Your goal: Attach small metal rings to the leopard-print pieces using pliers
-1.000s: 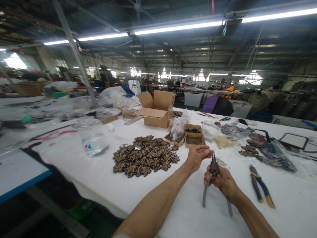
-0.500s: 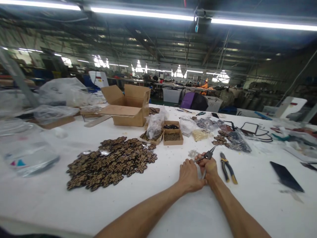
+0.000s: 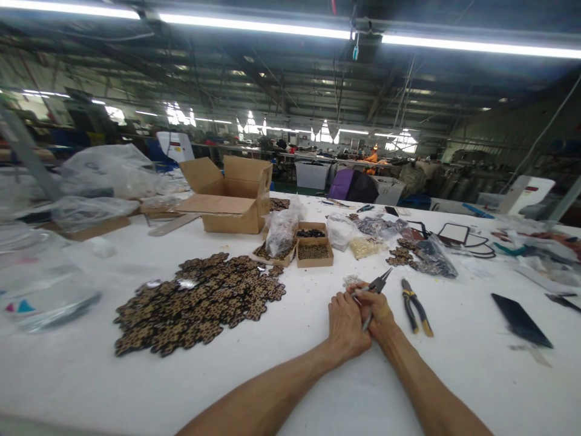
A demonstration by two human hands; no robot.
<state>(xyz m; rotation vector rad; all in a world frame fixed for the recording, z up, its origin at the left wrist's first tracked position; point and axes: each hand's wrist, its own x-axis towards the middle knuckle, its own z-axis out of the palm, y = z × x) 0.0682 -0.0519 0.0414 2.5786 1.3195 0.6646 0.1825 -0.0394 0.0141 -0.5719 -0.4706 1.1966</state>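
Observation:
My right hand [image 3: 380, 312] is wrapped round needle-nose pliers [image 3: 379, 283], whose slim jaws point up and to the right. One handle of the pliers shows below, between my two hands. Pressed close against it, my left hand [image 3: 347, 322] has its fingers curled in; whatever they hold is hidden. Just beyond my fingers lies a small pile of tiny silvery pieces [image 3: 352, 280]. A second pair of pliers with black and yellow handles [image 3: 415, 307] rests on the white table to the right.
Left of my hands spreads a heap of brown-black patterned flower-shaped pieces [image 3: 200, 303]. Small boxes of studs [image 3: 315, 253] stand behind, beside an open cardboard box [image 3: 231, 215]. Plastic bags [image 3: 385, 227] sit further back. A dark flat rectangle [image 3: 521, 318] lies at right.
My right hand has turned slightly and drawn in against my left hand, so the pliers sit a little lower and further left. The whole view has shifted slightly.

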